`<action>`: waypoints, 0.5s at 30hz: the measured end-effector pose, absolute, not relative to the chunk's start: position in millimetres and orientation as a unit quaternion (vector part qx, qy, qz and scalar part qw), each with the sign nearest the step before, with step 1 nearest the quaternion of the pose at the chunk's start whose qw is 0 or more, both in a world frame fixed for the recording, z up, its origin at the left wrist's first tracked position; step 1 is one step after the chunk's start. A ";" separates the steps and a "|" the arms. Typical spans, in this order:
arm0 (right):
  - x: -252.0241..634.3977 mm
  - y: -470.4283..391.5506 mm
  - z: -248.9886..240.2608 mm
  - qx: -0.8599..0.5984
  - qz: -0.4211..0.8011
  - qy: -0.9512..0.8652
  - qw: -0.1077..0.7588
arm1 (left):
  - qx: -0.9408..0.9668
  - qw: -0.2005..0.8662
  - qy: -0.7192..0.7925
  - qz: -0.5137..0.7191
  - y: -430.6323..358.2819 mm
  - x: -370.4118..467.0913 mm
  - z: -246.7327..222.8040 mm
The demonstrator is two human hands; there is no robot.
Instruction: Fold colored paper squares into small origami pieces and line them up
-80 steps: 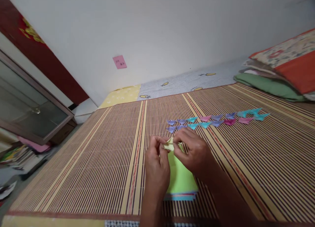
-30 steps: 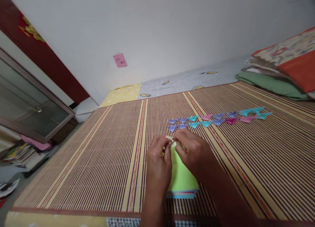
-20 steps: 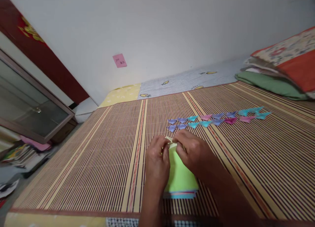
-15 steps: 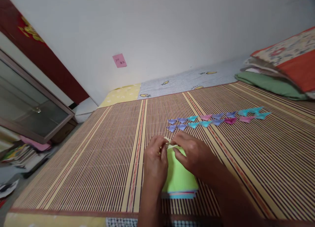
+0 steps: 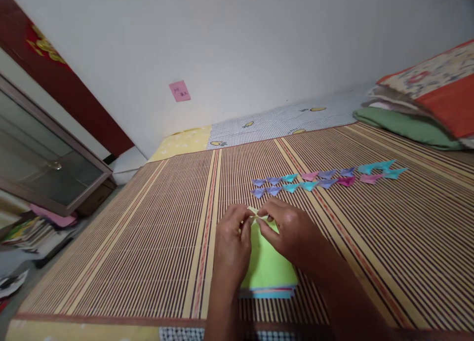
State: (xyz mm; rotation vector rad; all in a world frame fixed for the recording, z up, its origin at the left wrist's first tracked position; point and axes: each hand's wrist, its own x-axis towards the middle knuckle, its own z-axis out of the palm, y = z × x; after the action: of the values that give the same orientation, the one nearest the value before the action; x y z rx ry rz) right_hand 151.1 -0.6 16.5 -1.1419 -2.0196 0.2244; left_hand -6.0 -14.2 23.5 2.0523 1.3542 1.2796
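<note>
Well left of the paper stack (image 5: 272,263), a pile of books (image 5: 31,235) below a glass-doored cabinet (image 5: 52,156). Under the paper stack and wide to both sides of it, a striped mat (image 5: 148,232). Beyond the stack and to its left, a pink note (image 5: 179,91) with handwriting, on a pale wall (image 5: 281,45). Over the stack's left edge, the left hand (image 5: 232,240), pinched narrow on a small, folded, pale-yellow paper (image 5: 253,210). That paper above the stack's far end, mostly hidden by fingers. Over the stack's right side, the right hand (image 5: 291,230), thumb and forefinger pinched narrow at the same paper's right part. Beyond the stack and to its right, two rows of folded pieces (image 5: 328,183) in purple, turquoise and pink. Farther right of the stack, green bedding (image 5: 405,129) below orange floral bedding (image 5: 444,96).
</note>
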 end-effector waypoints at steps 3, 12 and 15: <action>148.4 -1.5 17.4 -0.470 0.074 -0.791 0.384 | 0.726 0.194 0.485 0.447 -15.5 -2.8 24.4; 142.4 -2.3 24.0 -0.467 0.031 -0.786 0.404 | 0.650 0.306 0.486 0.498 -18.5 2.0 21.5; 143.4 -0.5 23.7 -0.456 0.037 -0.786 0.415 | 0.627 0.333 0.481 0.515 -18.6 2.0 19.9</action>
State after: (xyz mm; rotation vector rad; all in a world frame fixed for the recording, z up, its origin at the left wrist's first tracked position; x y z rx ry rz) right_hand 143.4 -0.5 23.7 -1.1461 -1.9746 0.0928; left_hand 2.0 -18.6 19.9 1.6363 1.2558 1.3454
